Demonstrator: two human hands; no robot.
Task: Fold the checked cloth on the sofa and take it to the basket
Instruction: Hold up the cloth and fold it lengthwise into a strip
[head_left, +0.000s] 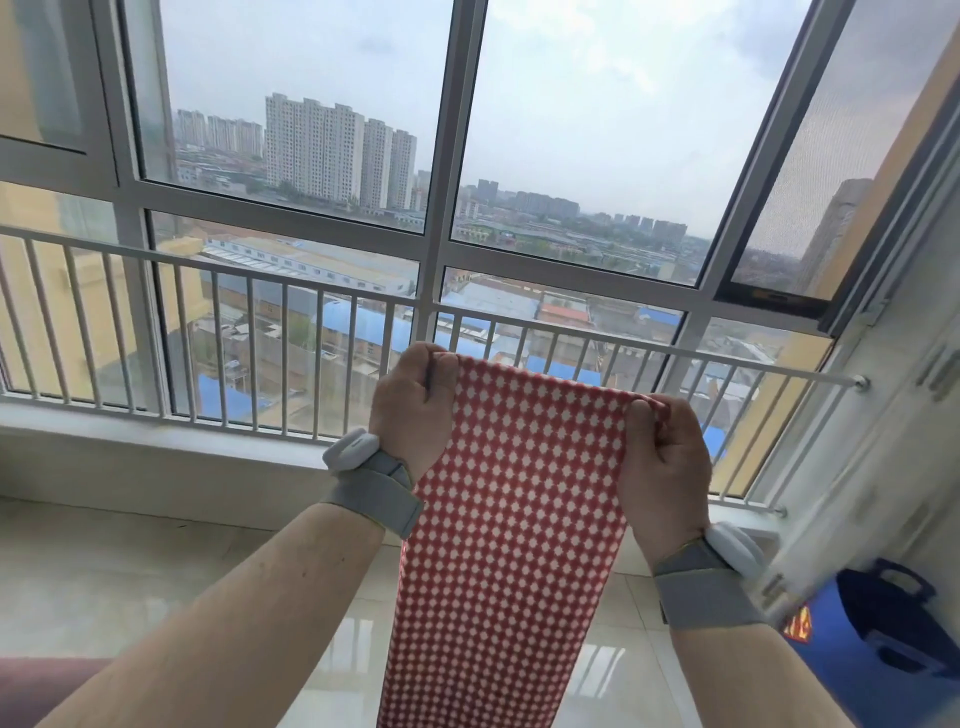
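Note:
The red-and-white checked cloth (509, 519) hangs as a long narrow strip in front of me, running down out of the bottom of the view. My left hand (413, 408) pinches its top left corner, fingers curled over the edge. My right hand (662, 462) pinches the top right corner in the same way. The top edge is stretched fairly taut between both hands, held up at window-rail height. Both wrists wear grey straps with white sensors. A blue basket (878, 660) with a dark handle stands on the floor at the lower right.
A large window with a white guard rail (260, 275) fills the view ahead, above a low sill. Glossy pale floor tiles (156, 582) lie below. A white cabinet or frame (883, 467) stands at the right. A dark red sofa edge (47, 686) shows at the bottom left.

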